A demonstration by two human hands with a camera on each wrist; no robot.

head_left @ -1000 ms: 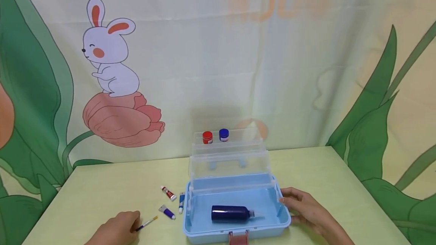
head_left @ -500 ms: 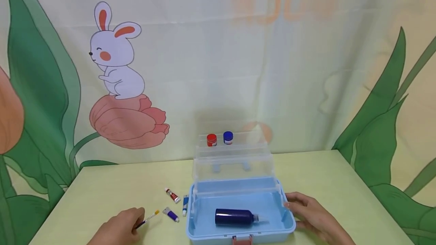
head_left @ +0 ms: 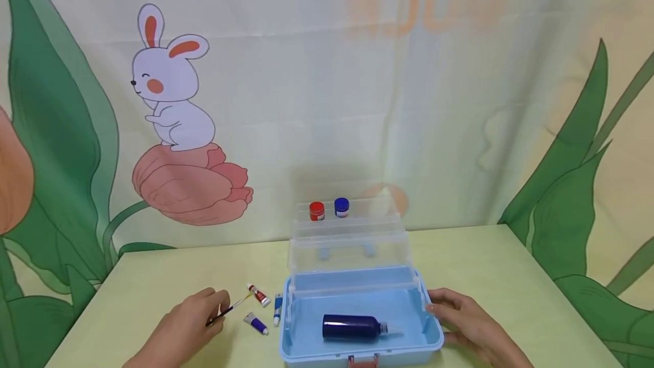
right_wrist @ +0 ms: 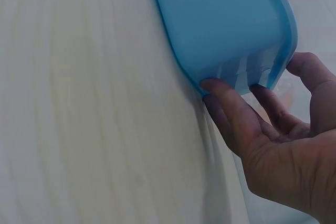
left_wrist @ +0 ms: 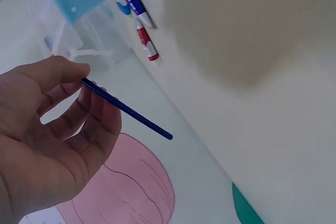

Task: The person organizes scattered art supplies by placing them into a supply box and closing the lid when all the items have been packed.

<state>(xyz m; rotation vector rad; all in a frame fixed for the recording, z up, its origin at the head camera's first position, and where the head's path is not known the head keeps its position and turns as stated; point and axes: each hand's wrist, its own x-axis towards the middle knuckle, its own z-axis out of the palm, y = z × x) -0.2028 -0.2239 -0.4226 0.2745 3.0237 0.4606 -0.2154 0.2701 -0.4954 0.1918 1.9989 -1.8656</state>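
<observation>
My left hand (head_left: 191,320) pinches a thin paintbrush (head_left: 230,311) above the table, left of the box. Its yellow tip points up and right; the dark blue handle end (left_wrist: 139,116) sticks out past the fingers in the left wrist view. My right hand (head_left: 472,325) grips the right end of a light blue box (head_left: 306,305), thumb at the rim and fingers (right_wrist: 226,95) against the lower outer side. A dark blue squeeze bottle (head_left: 349,327) with a clear nozzle lies on its side in the box. The clear lid (head_left: 349,254) stands raised at the back.
Three small paint tubes, red (head_left: 259,294), purple (head_left: 256,323) and blue (head_left: 277,309), lie left of the box. Red (head_left: 317,211) and blue (head_left: 342,207) paint jars show at the lid's top. A rabbit-printed curtain (head_left: 286,101) hangs behind the table.
My left hand has lifted and moved slightly away from me with the paintbrush, whose tip now reaches near the red tube. My right hand stays at the box.
</observation>
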